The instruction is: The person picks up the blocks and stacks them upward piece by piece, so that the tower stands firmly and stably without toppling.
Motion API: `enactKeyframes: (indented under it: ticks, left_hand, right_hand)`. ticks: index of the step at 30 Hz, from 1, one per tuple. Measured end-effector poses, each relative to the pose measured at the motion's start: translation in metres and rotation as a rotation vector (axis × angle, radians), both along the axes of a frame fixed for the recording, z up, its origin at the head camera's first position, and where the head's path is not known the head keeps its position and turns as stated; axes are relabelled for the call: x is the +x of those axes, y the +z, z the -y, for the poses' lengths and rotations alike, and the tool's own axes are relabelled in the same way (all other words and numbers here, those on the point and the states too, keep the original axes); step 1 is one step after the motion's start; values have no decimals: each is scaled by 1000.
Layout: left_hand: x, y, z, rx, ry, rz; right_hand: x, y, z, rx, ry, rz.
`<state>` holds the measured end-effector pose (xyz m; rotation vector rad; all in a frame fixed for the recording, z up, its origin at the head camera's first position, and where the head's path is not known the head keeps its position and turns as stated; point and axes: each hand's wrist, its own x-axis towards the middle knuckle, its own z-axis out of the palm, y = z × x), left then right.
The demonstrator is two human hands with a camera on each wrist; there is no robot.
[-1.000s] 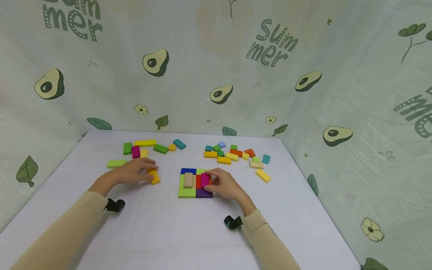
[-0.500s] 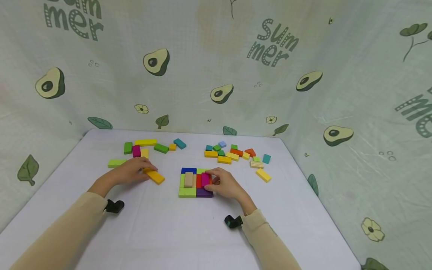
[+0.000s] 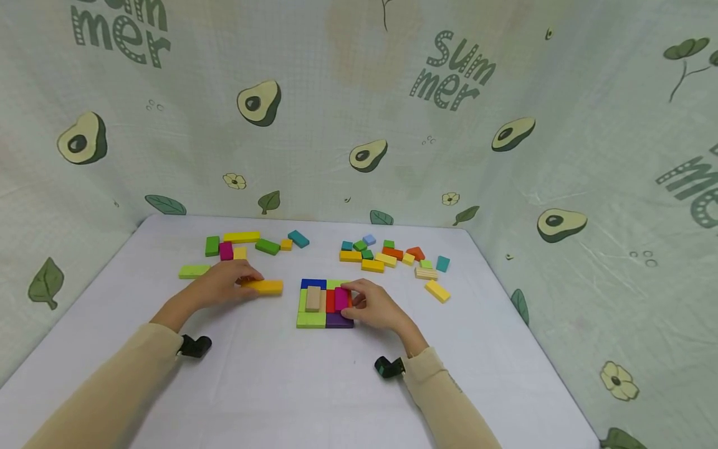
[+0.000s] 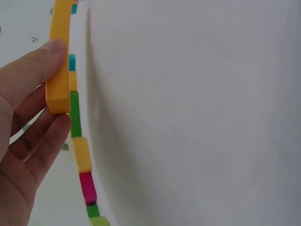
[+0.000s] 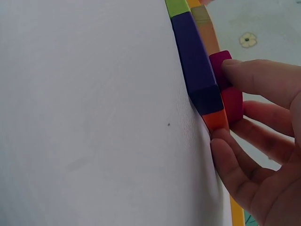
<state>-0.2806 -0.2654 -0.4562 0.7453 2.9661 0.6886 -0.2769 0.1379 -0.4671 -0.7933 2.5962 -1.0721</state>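
My left hand point(image 3: 227, 284) pinches one end of a long yellow-orange block point(image 3: 268, 287), which points right toward the block layout. In the left wrist view the thumb lies on one face of that block point(image 4: 59, 75), with fingers behind it. My right hand point(image 3: 376, 304) grips a magenta block point(image 3: 341, 299) between thumb and fingers, on top of the flat layout's right half. The layout has lime point(image 3: 311, 320), purple point(image 3: 339, 321), blue point(image 3: 313, 284) and red point(image 3: 330, 302) pieces. A natural wood block point(image 3: 313, 299) lies on its left half.
Loose blocks lie behind my left hand, among them a lime block point(image 3: 194, 272), a long yellow block point(image 3: 241, 237) and a teal block point(image 3: 298, 239). Another group, with an orange-red block point(image 3: 392, 254), lies back right. A yellow block point(image 3: 437, 291) lies apart there.
The yellow-orange block in my left hand has turned from slanting down toward the front to lying nearly sideways, its free end swinging right. My right hand stays on the magenta block.
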Motion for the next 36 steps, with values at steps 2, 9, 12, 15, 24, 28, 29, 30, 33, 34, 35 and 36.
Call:
enactKeyframes:
  ticks: [2, 9, 12, 15, 24, 28, 29, 30, 33, 34, 35, 36]
  left_hand:
    - [0, 4, -7, 15, -1, -25]
    - [0, 17, -45, 51, -30, -88]
    - [0, 21, -66, 59, -60, -103]
    - [-2, 22, -86, 73, -88, -110]
    - [-7, 17, -119, 74, -100, -97]
    - [-8, 14, -126, 70, -94, -78]
    - [-8, 13, -127, 69, -94, -72]
    - [-8, 12, -129, 65, -93, -64]
    - [-10, 10, -132, 56, -93, -44]
    - [-10, 9, -134, 53, -94, -41]
    - [-10, 8, -135, 51, -95, -40]
    - [-10, 8, -136, 50, -96, -38]
  right_hand:
    - [0, 0, 0, 0, 1, -3]
    - [-1, -2, -1, -12, 7, -32]
    - [-1, -3, -2, -22, 16, -44]
    - [-1, -4, -2, -29, 15, -46]
    - [-1, -1, -3, -30, -3, 2]
    - [-1, 1, -4, -52, 8, 7]
    - [-1, 0, -4, -55, 10, 7]
    - [-1, 0, -4, -58, 14, 7]
    - [-1, 0, -4, -68, 15, 6]
    - [-1, 0, -4, -71, 13, 7]
    - [-1, 0, -4, -74, 10, 9]
    - [-1, 0, -4, -77, 8, 11]
